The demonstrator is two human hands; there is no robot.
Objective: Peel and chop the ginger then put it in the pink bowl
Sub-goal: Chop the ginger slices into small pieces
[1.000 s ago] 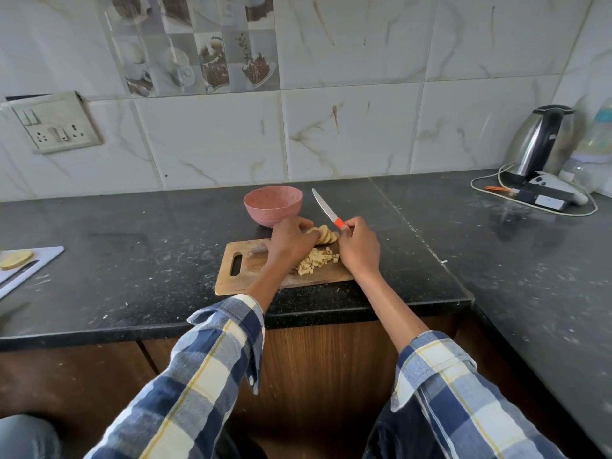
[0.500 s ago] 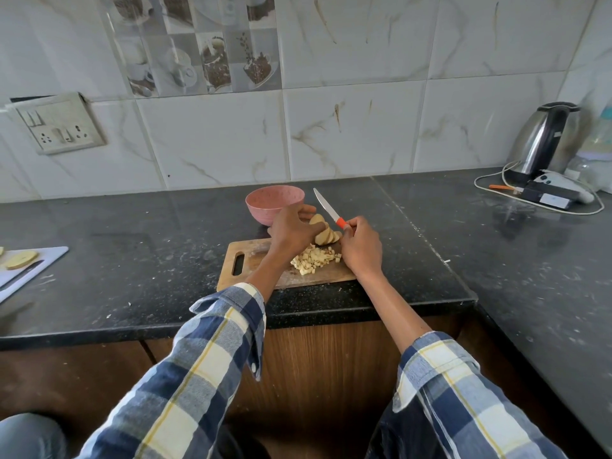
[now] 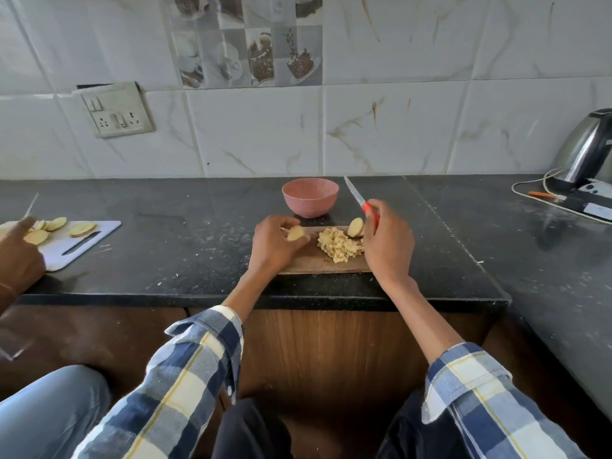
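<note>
No legible text, labels, brands or numbers anywhere in view.

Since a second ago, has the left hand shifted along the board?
Yes. The left hand, pinching a ginger slice, has drawn left, away from the chopped ginger pile on the wooden cutting board; earlier it sat against the pile beside the knife hand.

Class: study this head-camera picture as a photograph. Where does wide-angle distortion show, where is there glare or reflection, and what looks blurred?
Head view: the black countertop front edge bows and the wall tiles lean outward, typical wide-angle bending; soft daylight leaves a pale sheen on the counter and bright reflections on the steel kettle; the other person's hand at the left edge is smeared; the chopped ginger stays fairly sharp.
</note>
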